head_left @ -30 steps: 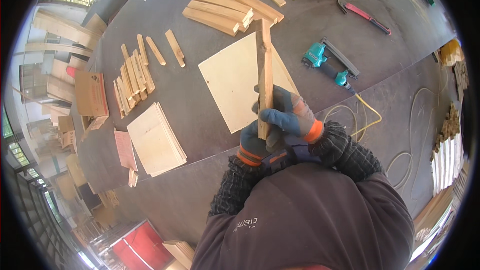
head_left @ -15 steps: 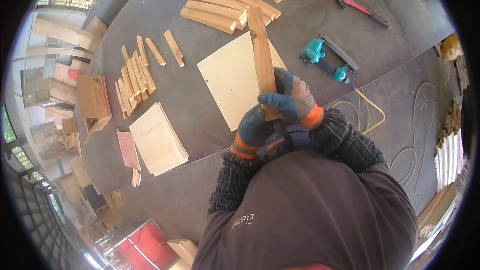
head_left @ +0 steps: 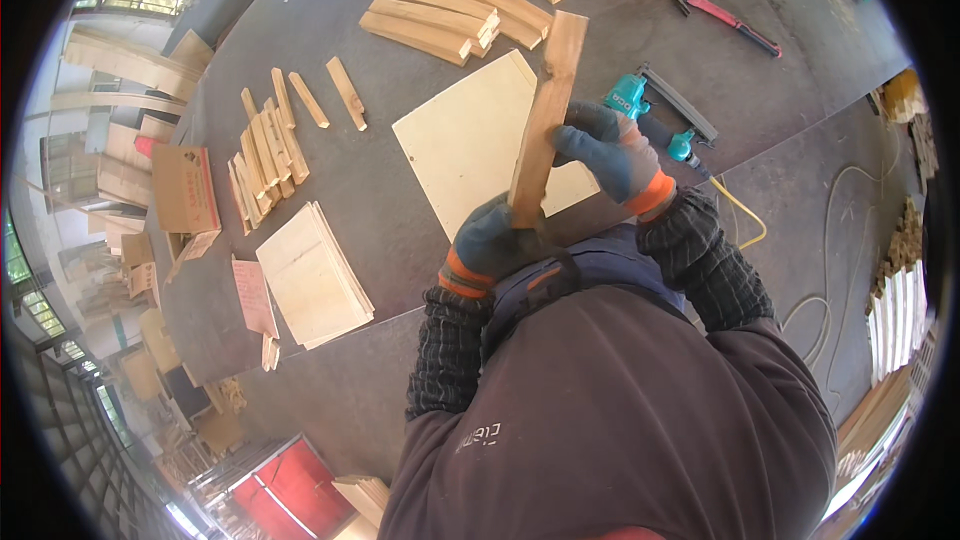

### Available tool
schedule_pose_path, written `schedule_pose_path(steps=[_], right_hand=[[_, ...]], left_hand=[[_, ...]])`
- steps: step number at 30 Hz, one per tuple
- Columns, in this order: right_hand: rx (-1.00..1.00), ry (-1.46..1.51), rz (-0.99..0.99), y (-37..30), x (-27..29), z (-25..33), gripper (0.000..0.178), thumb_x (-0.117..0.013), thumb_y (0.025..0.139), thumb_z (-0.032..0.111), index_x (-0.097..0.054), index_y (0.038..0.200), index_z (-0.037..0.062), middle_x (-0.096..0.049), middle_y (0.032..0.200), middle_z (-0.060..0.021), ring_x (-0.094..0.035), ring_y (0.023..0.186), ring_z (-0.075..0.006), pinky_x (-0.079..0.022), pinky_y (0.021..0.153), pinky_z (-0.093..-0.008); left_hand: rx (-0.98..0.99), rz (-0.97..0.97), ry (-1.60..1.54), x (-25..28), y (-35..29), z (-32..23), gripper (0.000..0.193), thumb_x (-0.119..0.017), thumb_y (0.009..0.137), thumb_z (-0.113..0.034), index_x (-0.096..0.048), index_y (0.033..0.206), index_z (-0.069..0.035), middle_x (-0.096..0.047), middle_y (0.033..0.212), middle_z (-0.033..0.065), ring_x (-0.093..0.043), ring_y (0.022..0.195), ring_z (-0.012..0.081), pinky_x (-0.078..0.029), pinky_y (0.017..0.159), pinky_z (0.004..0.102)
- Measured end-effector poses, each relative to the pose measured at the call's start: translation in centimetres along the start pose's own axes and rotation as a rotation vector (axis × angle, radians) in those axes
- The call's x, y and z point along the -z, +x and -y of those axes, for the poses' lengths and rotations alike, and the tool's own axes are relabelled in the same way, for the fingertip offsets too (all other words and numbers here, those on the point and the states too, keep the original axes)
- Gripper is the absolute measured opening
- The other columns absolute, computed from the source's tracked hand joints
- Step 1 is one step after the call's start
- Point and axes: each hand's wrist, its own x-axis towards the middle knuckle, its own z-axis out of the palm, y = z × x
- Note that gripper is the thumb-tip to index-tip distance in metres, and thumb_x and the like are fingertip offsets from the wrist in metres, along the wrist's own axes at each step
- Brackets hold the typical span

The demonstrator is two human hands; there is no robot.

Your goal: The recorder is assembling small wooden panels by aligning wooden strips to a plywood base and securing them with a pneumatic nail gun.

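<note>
Both hands, in blue and grey work gloves with orange cuffs, hold one wooden strip (head_left: pixel 546 115) raised at a tilt over the table. My left hand (head_left: pixel 488 243) is closed around its near end. My right hand (head_left: pixel 612 155) grips its right side a little farther up, fingers wrapped on the edge. Beneath the strip lies a pale square plywood panel (head_left: pixel 455 135), partly hidden by it. A teal nail gun (head_left: pixel 630 100) rests on the table just beyond my right hand.
Longer wooden strips (head_left: pixel 430 20) lie at the far side, shorter ones (head_left: pixel 265 150) to the left. Stacked thin panels (head_left: pixel 315 280) sit at the near left. A red-handled hammer (head_left: pixel 735 22) lies far right. A yellow air hose (head_left: pixel 745 215) trails from the nail gun.
The strip's far end has swung to the right. My right hand has shifted right and farther up the strip, while my left hand has moved slightly left.
</note>
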Motion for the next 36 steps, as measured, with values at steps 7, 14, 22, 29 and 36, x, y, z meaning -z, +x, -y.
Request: schedule_pose_path(steps=[7, 14, 22, 29, 36], right_hand=[[0.552, -0.703, -0.029, -0.6, 0.3, -1.7, 0.042, -0.072, 0.089, -0.005, -0.07, 0.13, 0.0055, -0.074, 0.123, -0.0149, -0.074, 0.11, -0.0239, -0.062, 0.087, -0.0347], [0.78, -0.944, 0.138, -0.9, 1.1, -4.7, 0.051, -0.076, 0.082, -0.005, -0.07, 0.131, 0.0054, -0.073, 0.124, -0.0185, -0.074, 0.11, -0.0362, -0.063, 0.09, -0.0403], [0.014, -0.614, 0.104, -3.6, 3.3, -5.2, 0.041, -0.071, 0.099, 0.011, -0.065, 0.138, 0.0012, -0.074, 0.121, -0.0108, -0.071, 0.107, -0.0178, -0.06, 0.087, -0.034], [-0.54, -0.149, 0.065, -4.3, 5.3, -5.8, 0.046, -0.069, 0.102, 0.037, -0.071, 0.128, -0.0013, -0.077, 0.111, -0.0099, -0.071, 0.1, -0.0161, -0.059, 0.085, -0.0328], [-0.186, -0.652, -0.156, -2.1, 10.6, -12.0, 0.037, -0.067, 0.103, 0.025, -0.07, 0.126, -0.0039, -0.077, 0.108, -0.0134, -0.072, 0.098, -0.0198, -0.057, 0.089, -0.0361]], left_hand=[[-0.008, -0.325, -0.326, -0.1, 2.5, 0.1, 0.06, -0.055, 0.108, -0.055, -0.059, 0.14, -0.004, -0.067, 0.133, 0.017, -0.071, 0.103, 0.0268, -0.06, 0.093, 0.0478], [-0.157, -0.263, 0.311, -4.2, 4.2, -2.1, 0.048, -0.052, 0.112, -0.035, -0.058, 0.141, 0.003, -0.07, 0.126, 0.0192, -0.072, 0.11, 0.0298, -0.063, 0.094, 0.0442], [-0.149, -0.439, 0.073, -3.1, 8.1, -3.0, 0.039, -0.059, 0.109, -0.019, -0.058, 0.14, 0.004, -0.071, 0.125, 0.0186, -0.074, 0.106, 0.0297, -0.064, 0.089, 0.0449], [-0.122, -0.442, 0.102, -1.7, 10.0, -0.3, 0.041, -0.067, 0.105, -0.018, -0.06, 0.14, 0.002, -0.071, 0.123, 0.0172, -0.074, 0.105, 0.0293, -0.065, 0.086, 0.0445], [0.122, -0.604, 0.234, 1.6, 7.3, 4.7, 0.036, -0.07, 0.104, -0.024, -0.068, 0.13, 0.002, -0.075, 0.108, 0.0113, -0.072, 0.091, 0.0211, -0.062, 0.083, 0.0351]])
